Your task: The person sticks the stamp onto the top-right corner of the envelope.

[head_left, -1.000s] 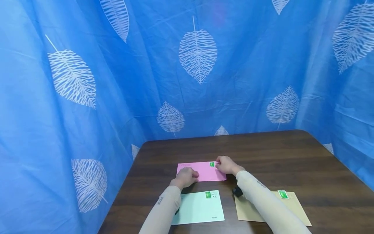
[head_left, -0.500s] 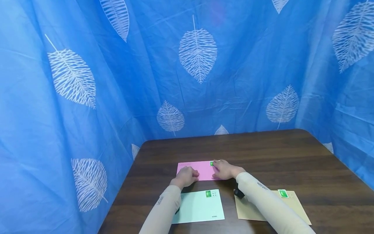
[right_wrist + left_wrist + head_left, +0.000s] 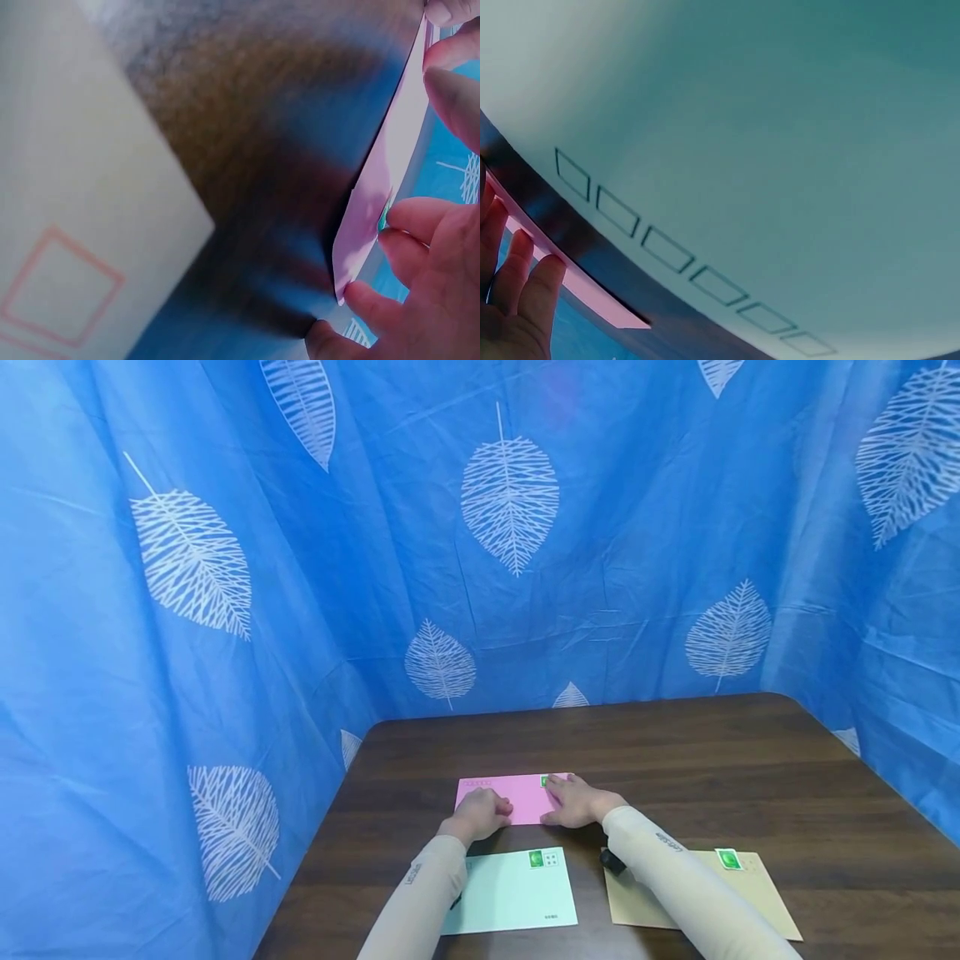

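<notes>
A pink envelope (image 3: pixel 527 808) lies flat on the table, towards its far left. My left hand (image 3: pixel 478 814) rests on its left part, the fingertips (image 3: pixel 544 281) touching the paper in the left wrist view. With fingers spread, my right hand (image 3: pixel 576 802) presses on the right end. Two of its fingertips (image 3: pixel 401 214) are on a green stamp (image 3: pixel 384 217) at the envelope's upper right corner, partly covered in the head view (image 3: pixel 545 781). Neither hand is curled round anything.
Nearer me lies a mint-green envelope (image 3: pixel 517 893) with a green stamp (image 3: pixel 536 858). A tan envelope (image 3: pixel 753 902) lies right, under my right forearm; its stamp (image 3: pixel 728 859) overlaps the top edge. A blue leaf-print curtain (image 3: pixel 615 568) surrounds the dark wooden table (image 3: pixel 637 735).
My right hand has moved slightly left from the pink envelope's right edge, its fingers spreading onto the stamp and paper. My left hand has stayed in place.
</notes>
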Demonstrator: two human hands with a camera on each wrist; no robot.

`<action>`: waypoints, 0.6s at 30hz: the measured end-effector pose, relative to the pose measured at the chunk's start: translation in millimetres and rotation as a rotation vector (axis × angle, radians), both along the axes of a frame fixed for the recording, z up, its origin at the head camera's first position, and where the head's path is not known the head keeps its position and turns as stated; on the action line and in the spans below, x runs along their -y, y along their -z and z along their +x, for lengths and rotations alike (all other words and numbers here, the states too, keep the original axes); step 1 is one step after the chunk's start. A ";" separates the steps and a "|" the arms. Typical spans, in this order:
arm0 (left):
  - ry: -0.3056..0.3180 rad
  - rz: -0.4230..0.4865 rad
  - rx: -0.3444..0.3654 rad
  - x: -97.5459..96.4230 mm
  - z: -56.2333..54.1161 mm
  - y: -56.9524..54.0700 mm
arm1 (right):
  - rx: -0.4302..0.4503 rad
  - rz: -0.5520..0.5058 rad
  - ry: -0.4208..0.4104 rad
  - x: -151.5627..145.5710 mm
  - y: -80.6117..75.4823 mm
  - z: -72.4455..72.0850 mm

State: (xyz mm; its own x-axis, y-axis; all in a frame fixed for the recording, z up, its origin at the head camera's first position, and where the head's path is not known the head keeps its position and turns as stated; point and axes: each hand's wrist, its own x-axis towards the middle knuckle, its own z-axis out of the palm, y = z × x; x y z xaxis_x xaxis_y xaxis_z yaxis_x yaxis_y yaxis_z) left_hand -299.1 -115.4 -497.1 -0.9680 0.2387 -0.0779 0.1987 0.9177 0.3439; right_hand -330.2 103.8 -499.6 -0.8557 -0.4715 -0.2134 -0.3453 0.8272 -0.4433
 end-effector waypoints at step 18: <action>-0.021 0.029 0.007 -0.2 4.6 0.8 | -0.033 0.059 0.020 0.9 2.8 2.7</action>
